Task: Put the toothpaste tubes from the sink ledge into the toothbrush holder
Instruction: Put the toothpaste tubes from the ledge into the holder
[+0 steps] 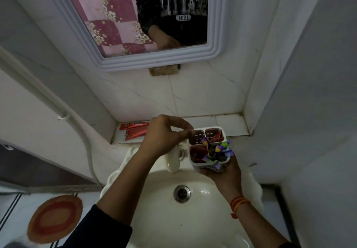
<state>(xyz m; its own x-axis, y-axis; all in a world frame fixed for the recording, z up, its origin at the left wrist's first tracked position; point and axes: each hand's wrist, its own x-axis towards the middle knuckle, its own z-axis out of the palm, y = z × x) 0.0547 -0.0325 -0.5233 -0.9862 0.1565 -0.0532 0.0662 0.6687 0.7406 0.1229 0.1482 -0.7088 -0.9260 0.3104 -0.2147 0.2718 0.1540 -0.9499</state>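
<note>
Head view looks down over a glossy white ceramic sink basin (pixel 202 209) with a round metal drain (pixel 182 193) at its centre. At about one o'clock from the drain, the right hand (pixel 225 172) grasps from below a white plastic four-compartment toothbrush holder (pixel 195 163), held above the basin's far rim. Its near right compartment is packed with purple and green toothbrush heads (pixel 218 150); red items show in the near left and far right compartments, and the far left one shows only its perforated floor. An orange thread band (pixel 238 204) circles the right wrist. The left hand (pixel 164 135) hangs at eleven o'clock from the drain, thumb and forefinger pinched together at the holder's far left corner; whether they grip anything I cannot tell. Two red toothpaste tubes (pixel 135 129) lie side by side on the white tiled sink ledge (pixel 231 124), at nine o'clock from the holder, partly behind the left hand.
</note>
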